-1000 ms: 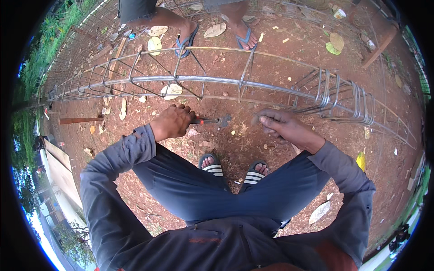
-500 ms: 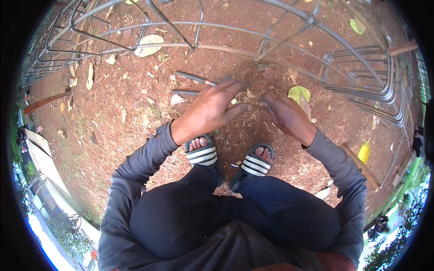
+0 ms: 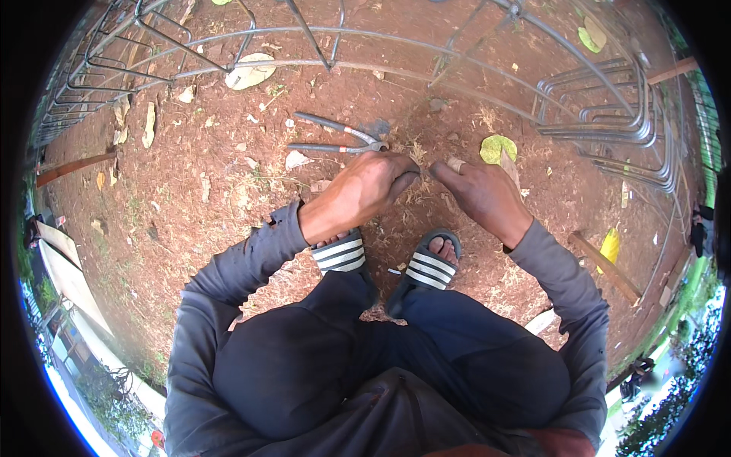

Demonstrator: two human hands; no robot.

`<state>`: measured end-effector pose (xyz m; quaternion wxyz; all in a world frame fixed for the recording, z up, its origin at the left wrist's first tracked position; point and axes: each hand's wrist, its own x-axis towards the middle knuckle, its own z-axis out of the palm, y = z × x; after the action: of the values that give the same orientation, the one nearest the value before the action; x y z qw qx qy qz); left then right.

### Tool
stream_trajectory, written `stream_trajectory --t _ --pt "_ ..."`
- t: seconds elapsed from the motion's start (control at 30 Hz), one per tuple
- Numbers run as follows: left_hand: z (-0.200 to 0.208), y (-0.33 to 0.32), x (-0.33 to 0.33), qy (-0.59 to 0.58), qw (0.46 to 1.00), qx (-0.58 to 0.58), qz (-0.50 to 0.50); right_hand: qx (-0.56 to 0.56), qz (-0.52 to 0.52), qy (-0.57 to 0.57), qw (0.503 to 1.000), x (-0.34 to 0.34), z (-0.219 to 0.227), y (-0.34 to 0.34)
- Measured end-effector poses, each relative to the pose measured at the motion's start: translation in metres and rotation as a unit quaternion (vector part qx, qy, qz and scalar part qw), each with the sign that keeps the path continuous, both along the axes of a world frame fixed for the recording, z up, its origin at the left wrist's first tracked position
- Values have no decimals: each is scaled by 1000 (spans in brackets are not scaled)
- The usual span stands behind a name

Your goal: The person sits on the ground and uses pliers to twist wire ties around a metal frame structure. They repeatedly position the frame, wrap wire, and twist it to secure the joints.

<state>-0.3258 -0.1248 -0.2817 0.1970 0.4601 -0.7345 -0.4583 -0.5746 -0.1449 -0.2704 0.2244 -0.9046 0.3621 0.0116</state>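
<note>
My left hand [image 3: 365,190] reaches down to the red soil, fingers curled with the tips on the ground. My right hand [image 3: 480,194] is beside it, fingers pinched together near a tuft of thin pale strands [image 3: 415,152] between the two hands. Whether either hand pinches a strand is too small to tell. A pair of grey metal pincers [image 3: 335,139] lies on the soil just beyond my left hand, apart from it. My feet in striped sandals [image 3: 430,266] stand right under the hands.
A long cage of steel reinforcing bars [image 3: 381,68] lies across the ground ahead, with a bundle of bent stirrups [image 3: 617,129] at the right. Dry leaves [image 3: 251,70], a green leaf [image 3: 496,146] and wooden sticks [image 3: 605,266] are scattered on the soil.
My left hand held the pincers up at the cage a second ago; the pincers now lie on the ground. Both hands have come down to the soil and the view has tilted downward.
</note>
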Motion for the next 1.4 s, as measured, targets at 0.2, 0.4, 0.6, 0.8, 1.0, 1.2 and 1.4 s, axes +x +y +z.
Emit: stream_trajectory --t 0.2,0.4,0.6,0.8,1.0,1.2,1.4 --pt "-3 3 -2 7 998 59 -33 -88 111 24 990 -9 -13 3" --pt "-15 7 -2 -8 995 87 50 16 7 48 999 9 -7 -17" --pt "-44 28 9 3 975 159 154 -28 -265 -222 938 5 -28 -65" --pt "-36 50 -4 28 928 322 185 17 -275 -339 900 35 -40 -111" --pt "-53 66 -7 48 941 280 184 100 -263 -340 897 38 -36 -128" --pt "-52 53 -9 51 933 288 209 181 -242 -403 864 29 -44 -132" --pt "-76 28 -32 187 837 389 337 134 -234 -344 899 31 -36 -131"
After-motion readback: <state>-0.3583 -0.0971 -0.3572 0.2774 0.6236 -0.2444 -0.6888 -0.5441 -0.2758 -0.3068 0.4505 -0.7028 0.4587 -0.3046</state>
